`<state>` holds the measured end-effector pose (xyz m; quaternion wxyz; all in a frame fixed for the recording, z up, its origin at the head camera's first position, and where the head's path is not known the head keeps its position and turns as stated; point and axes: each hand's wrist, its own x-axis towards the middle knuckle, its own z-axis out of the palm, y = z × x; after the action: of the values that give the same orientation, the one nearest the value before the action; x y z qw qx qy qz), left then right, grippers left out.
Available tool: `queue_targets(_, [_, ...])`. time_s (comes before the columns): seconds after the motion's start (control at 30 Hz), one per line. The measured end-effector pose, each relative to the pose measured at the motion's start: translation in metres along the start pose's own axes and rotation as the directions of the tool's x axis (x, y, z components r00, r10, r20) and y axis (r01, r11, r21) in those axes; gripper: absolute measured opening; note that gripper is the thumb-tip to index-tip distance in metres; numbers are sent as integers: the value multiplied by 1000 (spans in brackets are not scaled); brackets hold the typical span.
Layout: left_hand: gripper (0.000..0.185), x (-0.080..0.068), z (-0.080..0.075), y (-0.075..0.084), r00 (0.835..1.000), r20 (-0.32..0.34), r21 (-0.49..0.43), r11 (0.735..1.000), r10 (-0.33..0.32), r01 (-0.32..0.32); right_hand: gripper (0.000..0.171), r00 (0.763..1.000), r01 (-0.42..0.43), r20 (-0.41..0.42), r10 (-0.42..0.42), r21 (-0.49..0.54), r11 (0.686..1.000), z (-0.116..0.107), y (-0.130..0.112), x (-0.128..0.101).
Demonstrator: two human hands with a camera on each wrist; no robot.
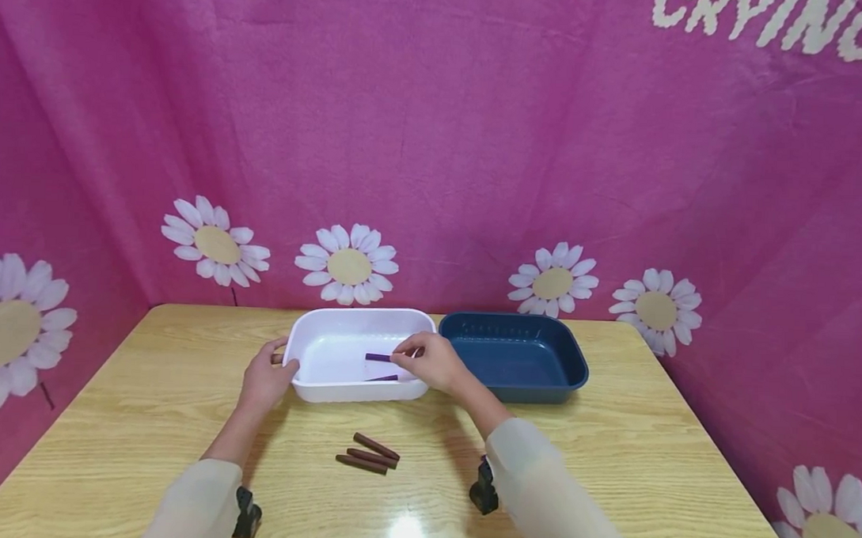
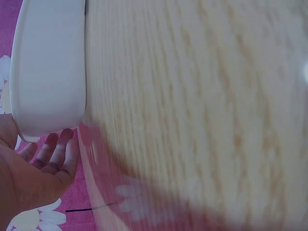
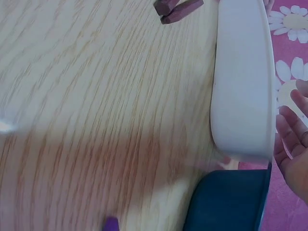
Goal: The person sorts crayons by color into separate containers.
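Backdrop (image 1: pixel 478 144) reads "CRYING" | right hand (image 1: pixel 431 362) pinches purple stick (image 1: pixel 378 357) | left hand (image 1: pixel 266 376) grips white tray (image 1: pixel 313 391)

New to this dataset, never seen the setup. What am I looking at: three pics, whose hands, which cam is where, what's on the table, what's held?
No machine here: a person works with two bare hands. The big picture comes from a camera on the person's head, looking down at a wooden table. The other two come from cameras strapped to each wrist, so they show the table sideways and close up.

On the table stand a white tray and a dark blue tray, side by side. Three brown sticks lie in front of them.

The left hand holds the white tray's left edge. The right hand has a pinch grip on a purple stick over the white tray; another purple stick lies inside it.
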<state>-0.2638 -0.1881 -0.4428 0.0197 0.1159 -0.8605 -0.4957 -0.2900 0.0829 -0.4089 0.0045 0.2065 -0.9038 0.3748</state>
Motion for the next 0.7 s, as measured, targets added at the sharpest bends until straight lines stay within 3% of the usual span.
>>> queue_targets(0.23, [56,0,0,-1,1000,-10,8,1000,26,-26,17,1000,22,7,-22,-7,1000,-11,3,-8])
queue_targets(0.7, [56,-3,-1,3,1000,-4,12,1000,14,-14,16,999,30,29,-29,-39,999,-31,12,-25])
